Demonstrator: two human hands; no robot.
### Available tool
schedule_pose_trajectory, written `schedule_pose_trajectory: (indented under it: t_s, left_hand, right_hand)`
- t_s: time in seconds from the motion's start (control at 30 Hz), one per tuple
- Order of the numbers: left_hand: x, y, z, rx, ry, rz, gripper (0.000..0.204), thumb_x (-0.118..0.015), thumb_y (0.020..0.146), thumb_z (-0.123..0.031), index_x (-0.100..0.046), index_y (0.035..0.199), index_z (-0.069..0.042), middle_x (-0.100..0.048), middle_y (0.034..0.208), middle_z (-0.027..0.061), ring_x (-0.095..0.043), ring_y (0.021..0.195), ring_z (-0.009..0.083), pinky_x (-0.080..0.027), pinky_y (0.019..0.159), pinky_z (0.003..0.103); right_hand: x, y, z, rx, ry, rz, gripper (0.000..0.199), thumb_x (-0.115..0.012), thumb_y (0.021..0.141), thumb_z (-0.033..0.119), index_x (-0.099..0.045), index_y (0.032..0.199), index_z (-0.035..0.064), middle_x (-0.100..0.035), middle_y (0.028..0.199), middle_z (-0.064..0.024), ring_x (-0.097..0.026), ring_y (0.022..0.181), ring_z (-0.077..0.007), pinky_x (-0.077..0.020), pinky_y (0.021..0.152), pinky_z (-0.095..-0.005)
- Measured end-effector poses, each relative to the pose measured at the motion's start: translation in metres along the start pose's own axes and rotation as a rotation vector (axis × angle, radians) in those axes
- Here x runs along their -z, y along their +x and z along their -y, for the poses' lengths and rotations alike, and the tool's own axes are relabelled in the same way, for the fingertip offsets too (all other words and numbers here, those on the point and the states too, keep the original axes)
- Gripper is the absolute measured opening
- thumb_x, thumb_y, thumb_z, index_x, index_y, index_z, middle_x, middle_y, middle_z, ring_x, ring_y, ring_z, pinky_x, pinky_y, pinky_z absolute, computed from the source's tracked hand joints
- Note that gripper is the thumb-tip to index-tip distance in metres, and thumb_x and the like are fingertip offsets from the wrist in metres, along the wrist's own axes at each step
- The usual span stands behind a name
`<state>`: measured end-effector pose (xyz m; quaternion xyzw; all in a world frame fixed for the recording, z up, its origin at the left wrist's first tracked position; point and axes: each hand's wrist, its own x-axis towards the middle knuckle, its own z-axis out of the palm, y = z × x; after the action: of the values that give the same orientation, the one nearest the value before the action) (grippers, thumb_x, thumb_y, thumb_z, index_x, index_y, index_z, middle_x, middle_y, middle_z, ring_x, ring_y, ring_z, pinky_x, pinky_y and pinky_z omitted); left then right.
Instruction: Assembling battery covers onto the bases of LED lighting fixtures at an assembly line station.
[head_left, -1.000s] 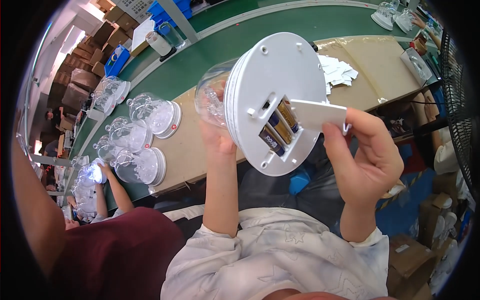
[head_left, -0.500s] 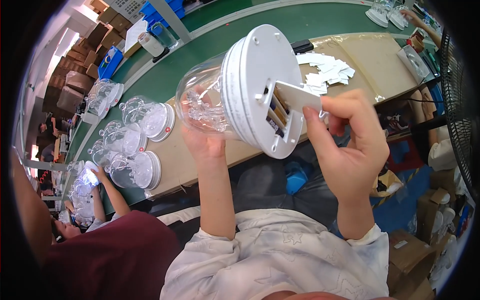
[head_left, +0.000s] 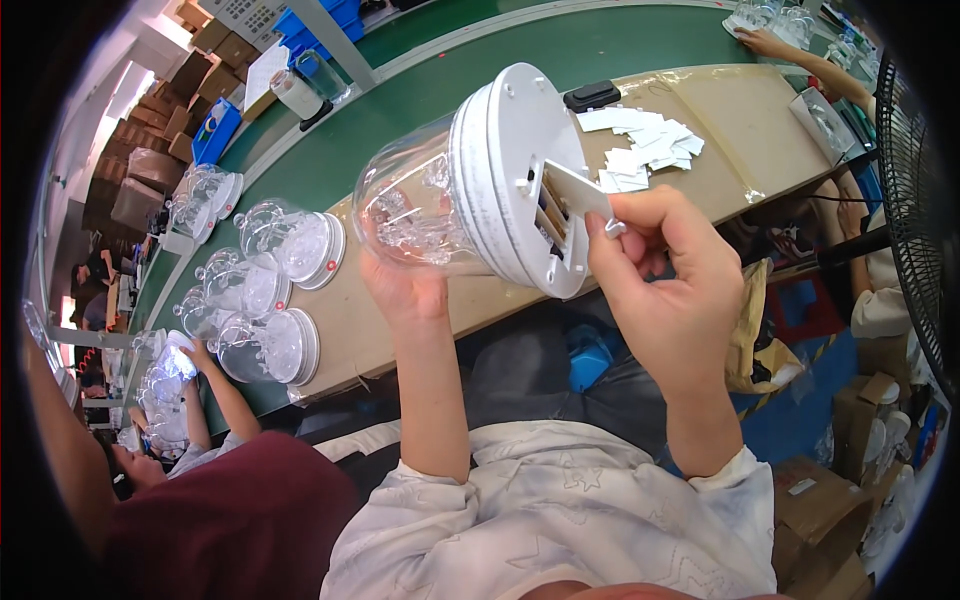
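Compared with the earliest frame, my right hand (head_left: 670, 272) and the white cover (head_left: 577, 190) it pinches lie farther toward nine o'clock, and the white base (head_left: 525, 125) has turned more edge-on.

Head view: the domed piece (head_left: 478, 180) is held tilted at twelve o'clock of centre, its clear dome (head_left: 402, 165) toward nine and its base toward three. My left hand (head_left: 405, 287) cups the dome from seven o'clock, its fingers partly hidden behind the plastic. My right thumb and forefinger pinch the cover near its hooked clip (head_left: 615, 227); the opposite edge slants at the compartment (head_left: 578, 250), where batteries (head_left: 550, 224) show; whether it touches, I cannot tell. White cards (head_left: 650, 148) lie toward half past one.

For good handling, I judge, the left hand should steady the dome while the right keeps the cover's far edge square to the opening, never forcing the clip.
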<state>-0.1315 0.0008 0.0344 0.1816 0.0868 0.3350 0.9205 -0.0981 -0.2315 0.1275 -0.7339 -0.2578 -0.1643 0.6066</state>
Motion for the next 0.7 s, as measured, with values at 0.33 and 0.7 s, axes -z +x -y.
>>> schedule_pose_trajectory:
  t_s: [0.33, 0.7]
  left_hand:
    - [-0.001, -0.004, 0.002, -0.022, 0.057, 0.066, 0.015, -0.057, 0.097, -0.021, -0.063, 0.106, -0.01, -0.065, 0.112, 0.002, -0.059, 0.112, 0.0205, -0.036, 0.106, 0.067]
    - [0.008, 0.001, 0.001, 0.017, 0.008, 0.005, 0.019, -0.057, 0.097, -0.02, -0.062, 0.113, -0.011, -0.066, 0.118, 0.0057, -0.06, 0.113, 0.0178, -0.037, 0.106, 0.065]
  right_hand:
    - [0.004, 0.0, -0.017, -0.146, 0.224, 0.214, 0.029, -0.072, 0.078, -0.009, -0.065, 0.105, -0.0025, -0.052, 0.075, 0.0038, -0.047, 0.069, -0.0026, -0.04, 0.063, -0.0171]
    - [0.013, 0.008, -0.021, -0.28, 0.545, 0.438, 0.051, -0.072, 0.072, -0.013, -0.059, 0.12, -0.0025, -0.054, 0.083, 0.0009, -0.052, 0.077, -0.0058, -0.0451, 0.072, -0.0199]
